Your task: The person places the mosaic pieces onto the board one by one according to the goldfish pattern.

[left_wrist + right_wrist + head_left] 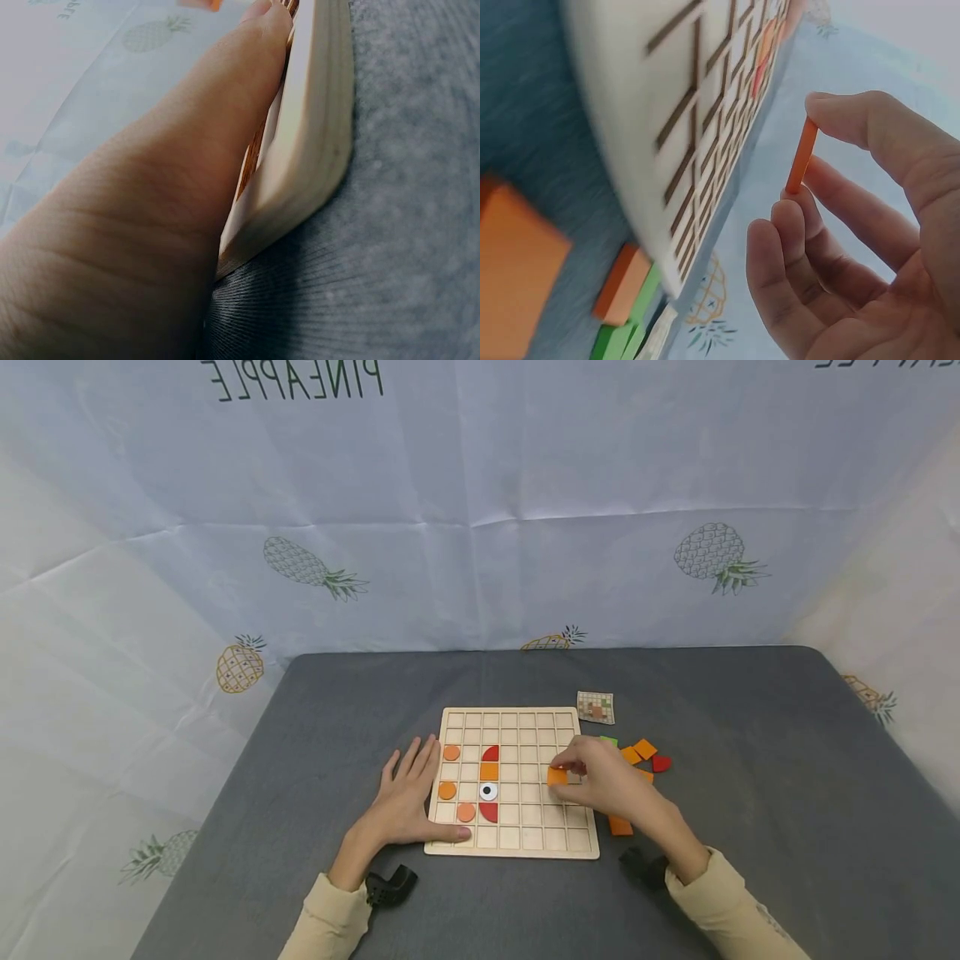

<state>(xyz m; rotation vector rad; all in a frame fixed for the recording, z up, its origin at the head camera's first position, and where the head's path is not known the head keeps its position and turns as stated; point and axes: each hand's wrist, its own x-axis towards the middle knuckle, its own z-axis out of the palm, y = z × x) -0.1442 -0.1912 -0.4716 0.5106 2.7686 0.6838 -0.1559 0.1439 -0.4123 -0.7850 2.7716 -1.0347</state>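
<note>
A square wooden grid board (pixel 528 839) lies on the dark cloth. My left hand (pixel 405 802) rests along its left edge, fingers spread and straight, thumb on the lower left corner. Between thumb and fingertips my right hand (pixel 603 781) pinches an orange square tile (pixel 557 776) above the right part of the board; the right wrist view shows this tile (pixel 802 156) edge-on, apart from the grid. Toward the board's left sit several orange discs (pixel 447 790), an orange square (pixel 489 772), a white eye disc (pixel 488 791) and red quarter-round pieces (pixel 489 812).
Loose pieces lie right of the board: orange squares (pixel 645 749), a red piece (pixel 661 764) and a green piece (pixel 609 741), partly behind my right hand. A small pattern card (pixel 596 707) lies at the board's upper right corner. A pineapple-print curtain (pixel 480 585) hangs behind the table.
</note>
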